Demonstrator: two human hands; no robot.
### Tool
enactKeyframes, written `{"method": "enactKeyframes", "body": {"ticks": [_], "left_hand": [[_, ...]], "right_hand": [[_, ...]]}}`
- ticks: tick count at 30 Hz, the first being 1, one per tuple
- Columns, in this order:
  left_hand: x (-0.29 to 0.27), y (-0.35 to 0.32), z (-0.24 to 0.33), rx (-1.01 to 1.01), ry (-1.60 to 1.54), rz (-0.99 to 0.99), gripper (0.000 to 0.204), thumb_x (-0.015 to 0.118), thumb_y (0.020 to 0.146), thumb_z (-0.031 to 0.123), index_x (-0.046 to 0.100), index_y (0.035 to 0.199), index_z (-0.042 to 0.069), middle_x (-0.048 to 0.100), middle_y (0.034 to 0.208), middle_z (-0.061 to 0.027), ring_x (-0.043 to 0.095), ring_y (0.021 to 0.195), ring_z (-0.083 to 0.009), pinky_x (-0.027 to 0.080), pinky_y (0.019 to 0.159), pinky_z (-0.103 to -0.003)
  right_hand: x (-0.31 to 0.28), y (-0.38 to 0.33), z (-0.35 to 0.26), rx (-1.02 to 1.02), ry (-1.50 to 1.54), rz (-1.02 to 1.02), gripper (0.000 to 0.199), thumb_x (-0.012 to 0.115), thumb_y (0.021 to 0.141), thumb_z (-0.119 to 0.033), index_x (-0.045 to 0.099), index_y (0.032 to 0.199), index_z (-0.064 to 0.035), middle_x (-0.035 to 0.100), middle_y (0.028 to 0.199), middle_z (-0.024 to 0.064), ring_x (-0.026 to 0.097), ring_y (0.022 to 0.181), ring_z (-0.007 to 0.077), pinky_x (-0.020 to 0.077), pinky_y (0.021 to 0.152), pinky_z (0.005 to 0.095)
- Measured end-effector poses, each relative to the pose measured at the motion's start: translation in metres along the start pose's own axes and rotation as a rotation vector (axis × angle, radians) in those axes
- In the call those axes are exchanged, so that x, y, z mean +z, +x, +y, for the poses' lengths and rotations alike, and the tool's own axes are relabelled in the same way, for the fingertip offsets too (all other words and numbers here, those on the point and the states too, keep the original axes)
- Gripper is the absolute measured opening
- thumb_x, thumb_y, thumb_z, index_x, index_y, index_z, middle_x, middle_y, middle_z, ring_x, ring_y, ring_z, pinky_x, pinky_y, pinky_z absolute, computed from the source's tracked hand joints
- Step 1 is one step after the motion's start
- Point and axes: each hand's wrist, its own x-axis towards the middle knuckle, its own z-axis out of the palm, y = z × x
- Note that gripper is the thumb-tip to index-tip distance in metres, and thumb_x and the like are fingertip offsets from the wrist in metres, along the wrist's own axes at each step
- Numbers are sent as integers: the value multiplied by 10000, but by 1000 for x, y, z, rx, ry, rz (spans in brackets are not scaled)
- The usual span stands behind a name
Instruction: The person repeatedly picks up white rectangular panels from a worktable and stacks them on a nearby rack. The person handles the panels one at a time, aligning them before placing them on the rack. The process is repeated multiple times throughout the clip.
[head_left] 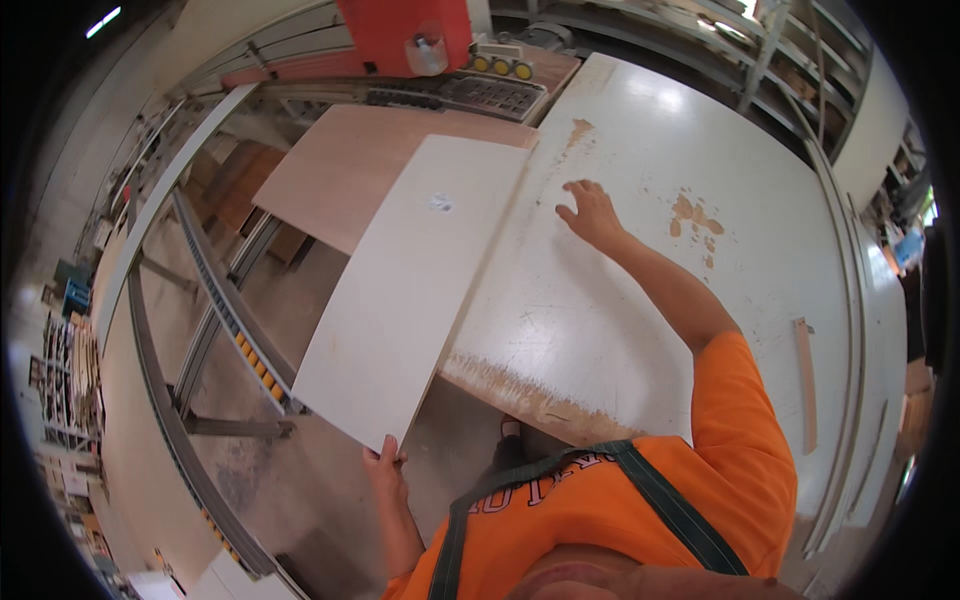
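Observation:
A long white panel (415,270) slants across the middle, its right edge along a worn white tabletop (600,310). At the panel's near corner, my left hand (387,457) is closed on the edge, thumb on top. A small pale scrap or mark (440,202) shows on the panel's face. My right hand (592,213) reaches out over the tabletop to the right of the panel, fingers apart and holding nothing. Beyond the white panel lies a brown board (340,165), partly covered by it.
A red machine housing (405,35) stands at the far side, beside several yellow round parts (500,67). A roller rail (235,310) and metal frame run along the left. A thin wood strip (806,385) lies on the tabletop's right. Racks (780,50) stand behind.

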Motion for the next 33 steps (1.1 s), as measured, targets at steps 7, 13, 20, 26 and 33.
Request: {"method": "enactKeyframes", "body": {"ticks": [7, 13, 20, 26, 33], "left_hand": [[-38, -65, -47, 58, -150, -113, 428, 682, 889, 188, 483, 1240, 43, 615, 1133, -77, 630, 953, -191, 546, 777, -359], [-63, -81, -60, 98, -271, -92, 490, 648, 892, 152, 437, 1319, 34, 577, 1235, -122, 601, 1105, -273, 517, 932, -460], [-36, -56, 35, 127, -240, -501, 664, 691, 834, 208, 397, 1390, -6, 512, 1338, -158, 512, 1210, -320, 436, 1011, -482], [105, 10, 101, -26, -293, -861, 625, 679, 851, 226, 430, 1391, 33, 513, 1362, -150, 507, 1219, -315, 398, 1052, -477], [420, -175, -10, -388, -346, -1326, 372, 602, 937, 241, 569, 1214, -5, 659, 1160, -117, 616, 1060, -249, 487, 961, -414]], "right_hand": [[40, 47, 4, 164, -191, -127, 646, 566, 863, -538, 576, 1233, -8, 593, 1212, 193, 517, 1186, 344, 433, 975, 475], [32, 13, 47, 440, 62, -263, 694, 503, 909, -571, 630, 1138, 71, 683, 1068, 224, 641, 1044, 359, 475, 935, 453], [-96, -125, 99, 700, 269, -253, 912, 538, 813, -725, 638, 1083, 140, 618, 1157, 316, 582, 1130, 403, 461, 957, 427], [-312, -389, 97, 1097, 400, 150, 776, 556, 877, -614, 569, 1270, 55, 596, 1258, 206, 560, 1169, 297, 429, 997, 375], [-423, -685, 14, 1271, 829, 1212, 548, 699, 886, -363, 548, 1235, 30, 650, 1108, 138, 661, 938, 207, 560, 792, 357]]}}
